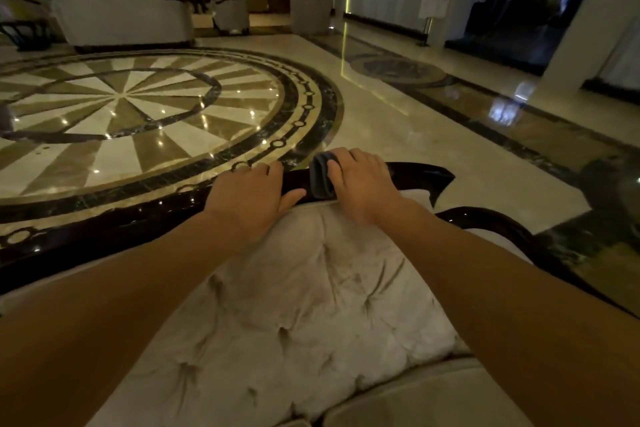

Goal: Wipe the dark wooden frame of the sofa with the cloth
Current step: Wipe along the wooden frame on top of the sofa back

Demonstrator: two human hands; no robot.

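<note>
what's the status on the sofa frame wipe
Right hand presses grey cloth on the dark frame. Left hand bare, braced on frame. Nothing in the way.

Pale tufted sofa (311,305) with a glossy dark wooden frame (104,232) along its top edge, dark grey cloth (320,180) draped over that rail, left hand (249,196) and right hand (360,182) resting on it, polished patterned marble floor (398,121) beyond
</note>
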